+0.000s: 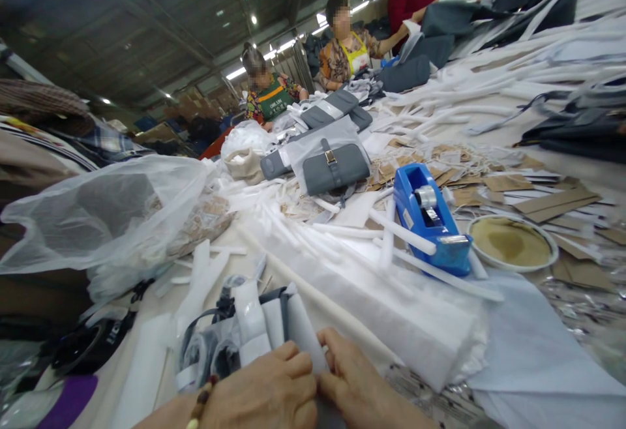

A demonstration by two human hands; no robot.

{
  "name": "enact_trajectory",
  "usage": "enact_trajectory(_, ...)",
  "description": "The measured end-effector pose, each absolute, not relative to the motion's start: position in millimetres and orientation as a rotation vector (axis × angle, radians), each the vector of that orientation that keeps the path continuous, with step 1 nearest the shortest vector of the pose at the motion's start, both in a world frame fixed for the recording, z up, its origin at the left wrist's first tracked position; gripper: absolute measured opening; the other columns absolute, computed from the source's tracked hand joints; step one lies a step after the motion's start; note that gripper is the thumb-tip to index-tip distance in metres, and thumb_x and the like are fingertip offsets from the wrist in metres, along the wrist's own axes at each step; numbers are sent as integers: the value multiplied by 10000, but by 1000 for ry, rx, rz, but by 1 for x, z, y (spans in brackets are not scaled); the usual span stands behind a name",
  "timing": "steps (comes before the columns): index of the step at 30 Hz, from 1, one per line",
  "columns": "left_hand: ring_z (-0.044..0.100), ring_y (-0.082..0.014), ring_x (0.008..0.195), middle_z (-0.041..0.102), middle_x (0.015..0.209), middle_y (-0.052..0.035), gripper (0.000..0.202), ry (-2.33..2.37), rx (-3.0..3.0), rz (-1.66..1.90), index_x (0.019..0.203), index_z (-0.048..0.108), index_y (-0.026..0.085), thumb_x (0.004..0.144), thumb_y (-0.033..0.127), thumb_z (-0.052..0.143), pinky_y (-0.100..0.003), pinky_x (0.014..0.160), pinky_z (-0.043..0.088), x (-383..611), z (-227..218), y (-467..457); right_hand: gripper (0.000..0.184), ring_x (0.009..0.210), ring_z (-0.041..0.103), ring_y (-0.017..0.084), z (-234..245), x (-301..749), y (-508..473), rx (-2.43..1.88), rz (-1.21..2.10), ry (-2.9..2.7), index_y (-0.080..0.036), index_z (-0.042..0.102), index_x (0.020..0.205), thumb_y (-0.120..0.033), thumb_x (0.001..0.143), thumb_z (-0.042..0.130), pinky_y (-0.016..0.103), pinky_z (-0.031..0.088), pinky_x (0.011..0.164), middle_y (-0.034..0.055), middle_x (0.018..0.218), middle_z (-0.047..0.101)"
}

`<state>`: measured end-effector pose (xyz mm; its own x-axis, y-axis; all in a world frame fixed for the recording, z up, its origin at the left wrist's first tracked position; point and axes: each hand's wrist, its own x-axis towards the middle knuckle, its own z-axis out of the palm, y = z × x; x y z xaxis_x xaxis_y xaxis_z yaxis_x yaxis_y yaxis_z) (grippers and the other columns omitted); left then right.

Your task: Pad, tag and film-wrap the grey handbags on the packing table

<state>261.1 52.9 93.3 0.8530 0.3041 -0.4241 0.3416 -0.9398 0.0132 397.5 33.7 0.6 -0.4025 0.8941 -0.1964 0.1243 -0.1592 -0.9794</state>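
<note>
At the near edge of the table, my left hand (274, 386) lies with curled fingers over a grey bag (278, 311) partly wrapped in white padding. A beaded bracelet (199, 403) circles that wrist. Thumb and fingers of my right hand (352, 377) are closed on the right edge of the same bag, by a pale flat side. Rolled grey straps (208, 354) in clear wrap and a white band (250, 315) show on the bag's left part. Both hands hide its lower part.
White foam strips (323, 253) lie beyond the bag. A blue tape dispenser (430, 220) and a round dish (513, 241) stand at right, near brown card tags (557, 202). A grey buckled bag (335, 168) lies farther back. A clear plastic bag (112, 214) sits left. Several co-workers sit or stand beyond.
</note>
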Motion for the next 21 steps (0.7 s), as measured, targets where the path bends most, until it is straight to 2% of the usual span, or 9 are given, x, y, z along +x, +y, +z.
enact_trajectory(4, 525, -190, 707, 650, 748, -48, 104, 518, 2808, -692, 709, 604, 204, 798, 188, 554, -321, 676, 393, 268, 75, 63, 113, 683, 515, 150, -7, 380, 48, -1248, 1556, -1516, -202, 465, 794, -108, 733, 454, 241, 379, 612, -11, 709, 549)
enact_trajectory(6, 546, -214, 747, 661, 779, -62, 69, 551, 2767, -722, 785, 629, 195, 748, 252, 616, -342, 743, 420, 263, 75, 70, 127, 677, 523, 150, -11, 372, 56, -1314, 1542, -1588, -195, 467, 831, -94, 756, 445, 242, 380, 606, -5, 708, 559)
enact_trajectory(8, 570, -245, 872, 675, 943, -78, 305, 586, 2743, -744, 961, 625, 177, 714, 351, 662, -390, 899, 401, 248, 84, 71, 143, 694, 542, 165, -11, 367, 59, -1342, 1537, -1694, -176, 489, 898, -99, 786, 442, 260, 387, 622, 22, 745, 590)
enact_trajectory(10, 534, -276, 1073, 616, 1181, -86, 555, 716, 2808, -676, 1210, 514, 195, 714, 385, 676, -449, 1047, 286, 221, 95, 66, 143, 771, 566, 200, -7, 370, 59, -1310, 1514, -1789, -157, 519, 955, -156, 839, 437, 299, 402, 683, 74, 840, 620)
enact_trajectory(12, 459, -296, 1207, 523, 1325, -80, 765, 1019, 2947, -460, 1375, 319, 270, 713, 360, 692, -468, 1087, 231, 181, 102, 55, 219, 900, 572, 242, -1, 379, 54, -1288, 1475, -1841, -146, 533, 1049, -245, 890, 420, 341, 404, 771, 133, 1002, 612)
enact_trajectory(14, 420, -347, 1245, 434, 1398, -111, 999, 1430, 2919, -238, 1432, 183, 287, 623, 487, 735, -446, 1047, 324, 133, 98, 44, 313, 988, 559, 269, 5, 391, 47, -1314, 1466, -1875, -138, 501, 1170, -274, 901, 420, 367, 391, 834, 161, 1080, 593)
enact_trajectory(15, 429, -370, 1235, 415, 1406, -131, 1067, 1574, 2869, -140, 1443, 142, 275, 593, 563, 720, -445, 1007, 378, 109, 92, 39, 348, 995, 559, 275, 7, 397, 43, -1331, 1487, -1895, -136, 478, 1213, -262, 891, 437, 372, 387, 844, 157, 1061, 602)
enact_trajectory(17, 458, -372, 1215, 403, 1409, -141, 1076, 1738, 2731, -34, 1448, 95, 284, 602, 669, 637, -445, 974, 418, 66, 72, 35, 390, 952, 568, 275, 7, 405, 36, -1356, 1544, -1930, -134, 467, 1232, -217, 851, 484, 370, 389, 824, 124, 944, 629)
enact_trajectory(21, 382, -405, 1269, 326, 1450, -145, 1116, 1699, 2624, 3, 1444, 117, 316, 537, 848, 491, -506, 1021, 351, 24, 30, 39, 405, 862, 564, 235, -2, 401, 29, -1370, 1605, -1845, -161, 491, 1184, -172, 782, 543, 310, 391, 729, 66, 863, 613)
